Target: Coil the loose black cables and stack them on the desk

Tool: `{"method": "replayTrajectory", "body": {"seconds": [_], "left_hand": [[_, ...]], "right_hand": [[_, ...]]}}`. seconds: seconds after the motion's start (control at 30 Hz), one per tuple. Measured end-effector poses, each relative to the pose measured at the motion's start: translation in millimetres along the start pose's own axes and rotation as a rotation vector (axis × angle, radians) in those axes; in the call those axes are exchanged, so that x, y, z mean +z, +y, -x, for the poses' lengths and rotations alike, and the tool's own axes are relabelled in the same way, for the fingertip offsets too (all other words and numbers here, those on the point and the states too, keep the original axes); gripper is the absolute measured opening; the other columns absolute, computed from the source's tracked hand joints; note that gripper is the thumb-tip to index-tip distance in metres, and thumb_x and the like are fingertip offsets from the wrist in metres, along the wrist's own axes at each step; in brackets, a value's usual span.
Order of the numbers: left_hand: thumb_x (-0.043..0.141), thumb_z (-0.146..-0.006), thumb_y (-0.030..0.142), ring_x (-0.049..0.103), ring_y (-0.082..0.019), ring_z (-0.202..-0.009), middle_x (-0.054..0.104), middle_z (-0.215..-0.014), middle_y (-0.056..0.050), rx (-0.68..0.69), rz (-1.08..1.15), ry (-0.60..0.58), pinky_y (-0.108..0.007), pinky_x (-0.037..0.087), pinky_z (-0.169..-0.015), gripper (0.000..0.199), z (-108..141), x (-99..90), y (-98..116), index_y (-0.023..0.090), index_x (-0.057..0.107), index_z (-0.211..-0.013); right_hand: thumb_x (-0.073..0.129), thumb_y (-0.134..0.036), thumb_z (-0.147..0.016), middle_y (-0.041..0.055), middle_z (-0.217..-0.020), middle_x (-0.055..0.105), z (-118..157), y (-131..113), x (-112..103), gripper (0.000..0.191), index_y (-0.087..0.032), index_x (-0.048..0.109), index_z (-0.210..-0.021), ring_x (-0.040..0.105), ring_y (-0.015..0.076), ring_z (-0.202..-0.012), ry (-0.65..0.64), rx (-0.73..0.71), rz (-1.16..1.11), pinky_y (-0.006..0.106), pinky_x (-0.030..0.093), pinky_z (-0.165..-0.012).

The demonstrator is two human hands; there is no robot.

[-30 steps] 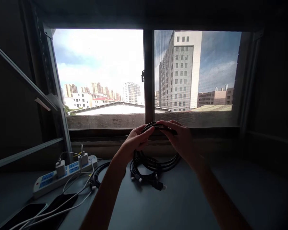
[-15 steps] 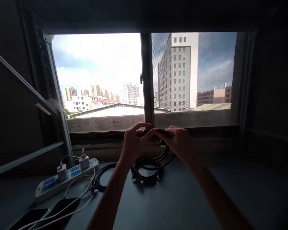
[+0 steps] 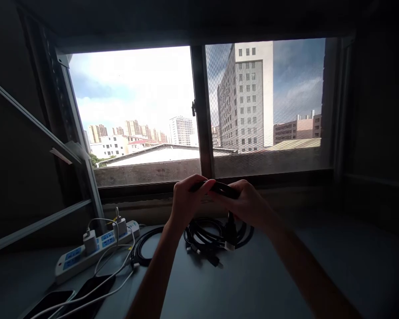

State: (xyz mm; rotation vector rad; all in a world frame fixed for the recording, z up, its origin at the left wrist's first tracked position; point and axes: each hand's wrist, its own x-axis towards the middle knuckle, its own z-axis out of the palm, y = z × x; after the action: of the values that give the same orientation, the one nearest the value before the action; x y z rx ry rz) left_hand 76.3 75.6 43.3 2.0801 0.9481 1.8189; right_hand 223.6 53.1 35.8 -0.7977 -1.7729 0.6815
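Note:
Both hands grip a black cable (image 3: 224, 189) in front of the window sill. My left hand (image 3: 189, 198) pinches its left part between thumb and fingers. My right hand (image 3: 249, 202) is closed round the right part. Below my right hand hangs a thick black plug with a whitish end (image 3: 230, 243). Beneath the hands, coiled black cables (image 3: 202, 232) with several pale-tipped plugs lie on the table. Which loops belong to the held cable, I cannot tell. Left of them lies another coil of black cable (image 3: 140, 248), partly behind my left forearm.
A white power strip (image 3: 86, 261) with two white chargers stands on the table (image 3: 252, 283) at left. White charging cords (image 3: 115, 288) run from it past two dark phones (image 3: 49, 305). A window (image 3: 136, 88) fills the back, and metal bars (image 3: 36, 226) cross the left side.
The held cable's loops have dropped lower, and its plug now hangs nearer the table below my right hand. Both hands have come down slightly. The view has tilted a little.

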Motion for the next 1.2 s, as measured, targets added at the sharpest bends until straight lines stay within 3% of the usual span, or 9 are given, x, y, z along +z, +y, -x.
{"method": "replayTrajectory", "body": {"seconds": [0.17,0.27,0.33,0.43,0.6,0.87,1.03,1.13,1.2], "left_hand": [[0.052,-0.078,0.047,0.024,-0.007,-0.046,0.026,-0.044,0.004,0.014,-0.154,0.021,-0.022,0.022,-0.045,0.051,0,3.7,-14,0.015,0.037,-0.042],[0.051,-0.077,0.053,0.023,-0.006,-0.045,0.025,-0.042,0.004,-0.068,-0.207,0.062,-0.022,0.021,-0.044,0.056,-3,3.9,-26,0.015,0.033,-0.040],[0.052,-0.075,0.058,0.025,-0.006,-0.042,0.027,-0.039,0.004,-0.174,-0.176,0.077,-0.022,0.021,-0.043,0.057,-6,3.3,-36,0.016,0.035,-0.039],[0.055,-0.069,0.063,0.025,-0.005,-0.037,0.030,-0.038,0.004,-0.378,-0.009,0.070,-0.020,0.020,-0.039,0.057,-8,1.6,-51,0.016,0.040,-0.041],[0.060,-0.063,0.065,0.017,-0.002,-0.033,0.026,-0.039,0.008,-0.672,0.218,-0.132,-0.018,0.009,-0.033,0.055,-10,-5.0,-60,0.017,0.039,-0.048],[0.060,-0.070,0.059,0.011,0.000,-0.033,0.019,-0.043,0.010,-0.802,0.410,-0.384,-0.015,0.002,-0.029,0.052,-13,-11.6,-54,0.018,0.034,-0.052],[0.062,-0.078,0.037,0.024,0.000,-0.032,0.029,-0.043,0.009,-0.903,0.644,-0.386,-0.011,0.021,-0.028,0.027,-13,-4.2,-55,0.014,0.053,-0.068],[0.058,-0.080,0.027,0.048,-0.005,-0.042,0.040,-0.048,0.006,-0.932,0.581,-0.339,-0.016,0.048,-0.049,0.015,-9,1.4,-66,0.012,0.057,-0.083],[0.057,-0.081,0.026,0.059,-0.010,-0.055,0.049,-0.055,0.003,-0.916,0.377,-0.414,-0.022,0.053,-0.062,0.015,-4,4.1,-80,0.012,0.054,-0.087]], "right_hand": [[0.060,-0.047,-0.076,-0.0029,-0.034,0.040,-4,6,2,0.050,-0.016,0.043,-0.041,0.034,0.0068,-0.033,-0.102,0.068,-0.007,0.019,0.024,-0.036],[0.061,-0.038,-0.077,-0.0010,-0.043,0.051,-9,13,4,0.034,-0.016,0.056,-0.051,0.047,0.0119,-0.042,0.092,-0.042,0.288,0.021,0.030,-0.042],[0.063,-0.029,-0.076,-0.0003,-0.060,0.062,-13,19,7,0.011,-0.020,0.069,-0.077,0.057,0.0160,-0.056,0.279,-0.156,0.526,0.023,0.037,-0.050],[0.065,-0.019,-0.077,0.0001,-0.089,0.066,-17,29,16,0.037,-0.026,0.063,-0.114,0.062,0.0172,-0.071,0.394,-0.253,0.695,0.026,0.043,-0.059],[0.060,-0.014,-0.084,-0.0014,-0.103,0.064,-19,42,29,0.022,-0.026,0.068,-0.101,0.062,0.0157,-0.086,0.392,-0.294,0.839,0.025,0.045,-0.058],[0.055,-0.023,-0.090,0.0002,-0.091,0.067,-24,49,23,0.030,-0.027,0.061,-0.119,0.064,0.0192,-0.075,0.318,-0.184,0.906,0.027,0.041,-0.054],[0.056,-0.025,-0.089,0.0062,-0.100,0.067,-34,71,17,0.027,-0.025,0.064,-0.115,0.063,0.0246,-0.090,0.296,0.004,0.681,0.030,0.047,-0.070],[0.058,-0.024,-0.087,0.0064,-0.085,0.069,-39,98,10,0.025,-0.021,0.067,-0.109,0.066,0.0193,-0.066,0.264,0.144,0.574,0.026,0.050,-0.059],[0.054,-0.021,-0.088,0.0057,-0.075,0.069,-41,118,6,0.026,-0.017,0.066,-0.110,0.063,0.0154,-0.051,0.216,0.238,0.510,0.022,0.047,-0.045]]}}
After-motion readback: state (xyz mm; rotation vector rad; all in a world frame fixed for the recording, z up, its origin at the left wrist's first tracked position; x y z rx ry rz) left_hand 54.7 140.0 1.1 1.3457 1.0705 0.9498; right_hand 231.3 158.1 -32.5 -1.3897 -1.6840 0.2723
